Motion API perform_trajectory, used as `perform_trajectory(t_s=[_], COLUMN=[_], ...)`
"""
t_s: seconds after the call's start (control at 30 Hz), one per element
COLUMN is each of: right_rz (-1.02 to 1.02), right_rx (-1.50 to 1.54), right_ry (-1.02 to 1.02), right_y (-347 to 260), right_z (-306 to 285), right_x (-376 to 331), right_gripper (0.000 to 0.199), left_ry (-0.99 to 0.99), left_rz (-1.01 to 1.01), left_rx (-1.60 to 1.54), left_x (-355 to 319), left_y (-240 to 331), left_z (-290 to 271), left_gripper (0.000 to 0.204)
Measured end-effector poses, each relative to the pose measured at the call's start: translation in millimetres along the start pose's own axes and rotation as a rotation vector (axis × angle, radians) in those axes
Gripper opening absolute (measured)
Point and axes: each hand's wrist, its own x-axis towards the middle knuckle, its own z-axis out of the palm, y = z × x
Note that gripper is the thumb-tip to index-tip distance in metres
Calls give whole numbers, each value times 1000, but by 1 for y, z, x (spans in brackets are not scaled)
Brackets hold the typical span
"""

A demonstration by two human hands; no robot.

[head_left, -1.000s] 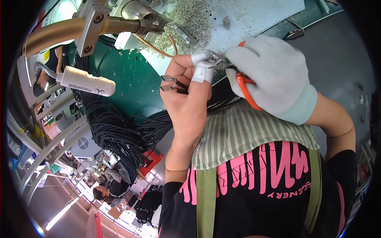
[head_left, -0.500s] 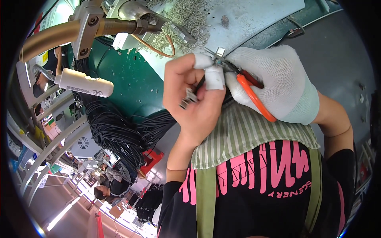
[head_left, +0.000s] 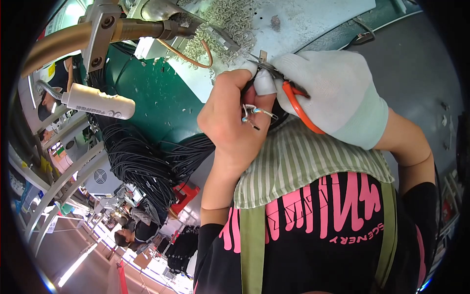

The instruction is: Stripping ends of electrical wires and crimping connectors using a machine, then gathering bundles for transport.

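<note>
My left hand (head_left: pixel 230 115), white covers on its thumb and a fingertip, pinches a black cable near a small metallic connector (head_left: pixel 263 55). Thin stripped wires (head_left: pixel 255 111), white and coloured with bare tips, poke out of the curled palm. In a white knit glove, my right hand (head_left: pixel 338 93) grips orange-handled scissors (head_left: pixel 299 111). Their dark blades (head_left: pixel 268 66) lie against the cable end, right by the left fingertips. Whether the blades are closed on the cable is hard to see.
Small pale clippings (head_left: pixel 230 22) are heaped on the light board (head_left: pixel 293 29) ahead. At left stand a brass-coloured pipe (head_left: pixel 58 51) with a metal clamp and a beige cylindrical lamp (head_left: pixel 100 101). A thick bundle of black cables (head_left: pixel 142 161) hangs over a red stool (head_left: pixel 186 198). People sit farther left.
My left hand has turned, so the wires in its palm now show fanned out. The scissors and right hand have shifted slightly left. The connector now points up beyond the blades.
</note>
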Motion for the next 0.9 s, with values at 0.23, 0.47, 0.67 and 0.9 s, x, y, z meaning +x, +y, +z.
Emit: perform_trajectory(t_s=[0.23,0.47,0.67,0.9], right_rz=[135,27,-61,314], right_rx=[490,341,383,743], right_ry=[-324,-151,-273,-549], right_y=[7,21,34,50], right_z=[6,22,32,24], right_x=[7,31,88,103], right_gripper=[10,14,19,23], left_ry=[-72,-4,69,-140], left_rz=[-774,-842,-823,-775], left_rx=[-1101,-1151,-1086,-902], left_x=[-4,-6,22,49], left_y=[-22,-67,-86,-96], left_z=[-9,-17,-7,-12], left_gripper=[19,15,12,10])
